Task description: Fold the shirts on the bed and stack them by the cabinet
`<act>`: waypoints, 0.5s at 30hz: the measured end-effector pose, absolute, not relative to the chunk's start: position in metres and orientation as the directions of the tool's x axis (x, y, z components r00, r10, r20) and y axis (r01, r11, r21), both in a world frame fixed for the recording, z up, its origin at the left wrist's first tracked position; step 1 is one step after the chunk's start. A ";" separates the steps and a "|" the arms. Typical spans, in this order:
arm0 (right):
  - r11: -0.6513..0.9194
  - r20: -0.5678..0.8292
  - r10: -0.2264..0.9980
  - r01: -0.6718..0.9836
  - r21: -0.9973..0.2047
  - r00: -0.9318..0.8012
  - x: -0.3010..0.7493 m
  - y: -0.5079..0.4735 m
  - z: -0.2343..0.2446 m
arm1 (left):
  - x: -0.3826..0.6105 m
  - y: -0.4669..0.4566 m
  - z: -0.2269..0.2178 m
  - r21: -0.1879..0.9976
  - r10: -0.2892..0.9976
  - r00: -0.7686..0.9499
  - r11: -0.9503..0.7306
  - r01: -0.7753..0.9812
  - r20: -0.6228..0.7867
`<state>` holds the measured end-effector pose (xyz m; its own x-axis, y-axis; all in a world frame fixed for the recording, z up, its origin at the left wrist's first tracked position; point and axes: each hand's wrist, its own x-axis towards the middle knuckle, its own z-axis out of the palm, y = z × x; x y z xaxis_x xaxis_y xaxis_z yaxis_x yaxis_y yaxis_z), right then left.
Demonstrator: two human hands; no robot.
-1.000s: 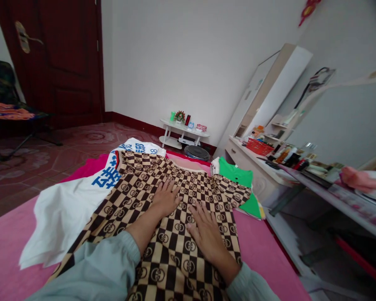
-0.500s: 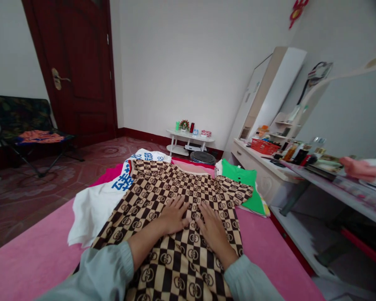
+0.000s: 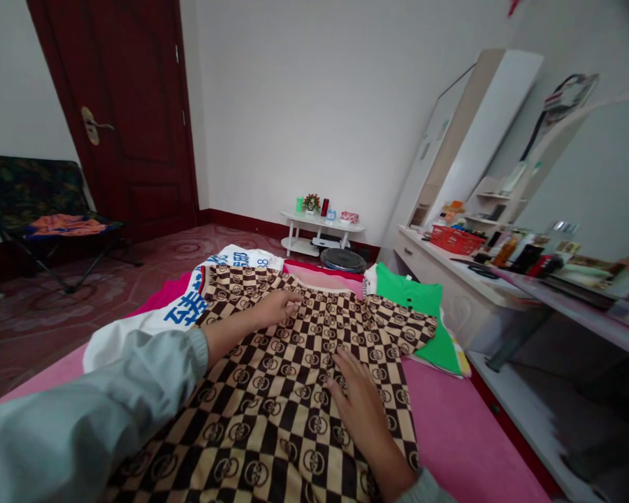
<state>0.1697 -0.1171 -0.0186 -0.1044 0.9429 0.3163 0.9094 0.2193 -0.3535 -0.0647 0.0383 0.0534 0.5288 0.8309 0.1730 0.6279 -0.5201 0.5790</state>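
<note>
A brown-and-beige checkered short-sleeved shirt (image 3: 272, 391) lies spread out, its collar end away from me and its lower part wrinkled. Up near the collar, my left hand (image 3: 279, 309) has its fingers curled together at the cloth, seemingly pinching it; the fingertips are partly hidden. My right hand (image 3: 360, 398) rests flat on the middle of the shirt, fingers stretched out. Beyond the left sleeve is a white garment with blue lettering (image 3: 189, 307). A folded green garment (image 3: 424, 300) sits by the right sleeve.
Beneath the clothes is a pink bed cover (image 3: 472, 419). On the right stands a dressing table (image 3: 440, 269) with a red basket (image 3: 456, 239) and several bottles. A low white stand (image 3: 298, 244) is by the far wall, and a folding chair (image 3: 36, 202) is at left.
My left hand has lifted from lying flat mid-shirt and moved forward toward the collar, its fingers curling in. The right hand stays flat on the shirt. The view has shifted slightly.
</note>
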 end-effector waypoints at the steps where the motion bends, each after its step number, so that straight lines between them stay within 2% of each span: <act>1: 0.218 0.318 0.943 0.909 -0.357 -0.101 0.170 -0.117 -0.019 | -0.071 0.059 0.052 0.454 0.849 0.488 -0.523 0.721 0.204; 3: 0.216 0.323 0.942 0.907 -0.361 -0.095 0.170 -0.117 -0.020 | -0.083 0.092 0.046 0.374 0.867 0.460 -0.498 0.782 0.190; 8: 0.175 0.312 0.948 0.923 -0.344 -0.063 0.170 -0.116 -0.024 | -0.097 0.133 0.024 0.278 0.893 0.445 -0.446 0.851 0.070; 13: -0.080 0.264 0.952 0.961 -0.264 0.152 0.170 -0.113 -0.028 | -0.087 0.138 0.012 0.192 0.917 0.390 -0.400 0.896 0.086; 15: -0.138 0.273 0.940 0.960 -0.245 0.205 0.171 -0.111 -0.029 | -0.079 0.131 0.015 0.181 0.919 0.380 -0.393 0.902 0.104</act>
<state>0.1713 -0.1115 -0.0288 0.2045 0.9401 0.2726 0.9597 -0.1377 -0.2450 -0.0794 0.1315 0.0148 0.3796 0.9193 0.1044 0.9015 -0.3928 0.1815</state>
